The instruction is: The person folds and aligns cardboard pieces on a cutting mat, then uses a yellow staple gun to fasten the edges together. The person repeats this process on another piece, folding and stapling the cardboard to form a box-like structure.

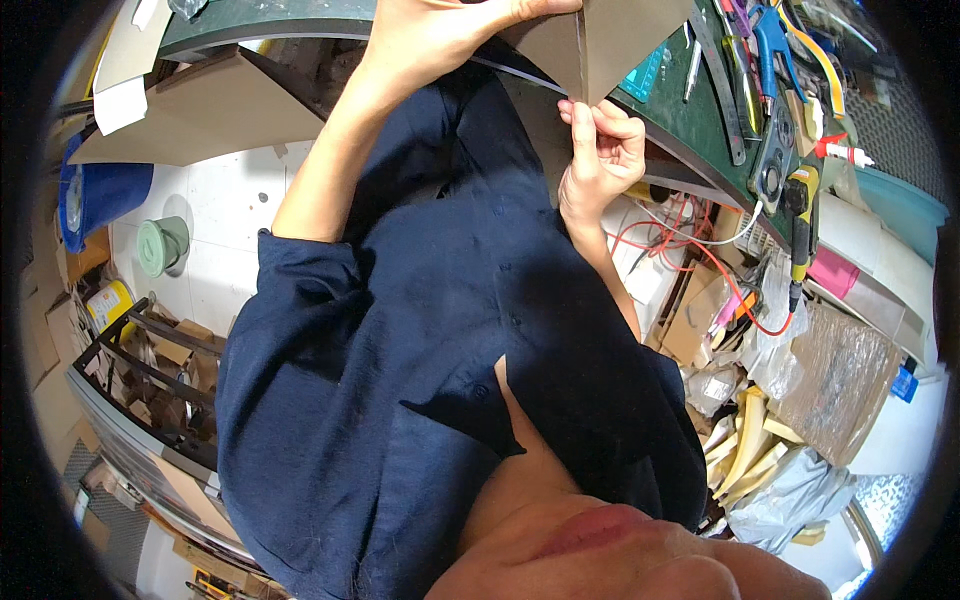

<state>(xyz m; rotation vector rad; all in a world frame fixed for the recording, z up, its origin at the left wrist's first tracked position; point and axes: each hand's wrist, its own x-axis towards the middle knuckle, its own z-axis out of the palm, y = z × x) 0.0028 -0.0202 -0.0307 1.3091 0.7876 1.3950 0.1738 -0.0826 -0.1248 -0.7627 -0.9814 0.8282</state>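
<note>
A folded piece of brown-grey cardboard [635,45] with a sharp upright crease is at the top of the view, over the near edge of a dark green worktable. My left hand [435,40] is closed on it from the left, thumb stretched along the board; its other fingers are partly cut off by the upper edge. Close to the cardboard's lower corner, my right hand [608,155] is pinched, thumb against fingers. Whatever lies between those fingertips is too small to make out.
On the green worktable [675,125] at right lie a metal ruler [718,85], a silver pen [692,70] and blue-handled pliers [772,50]. A yellow-black power tool [801,210] hangs at its edge, near red cable. Cardboard [210,115], a blue bin [110,195] and a green bucket [160,245] are left.
</note>
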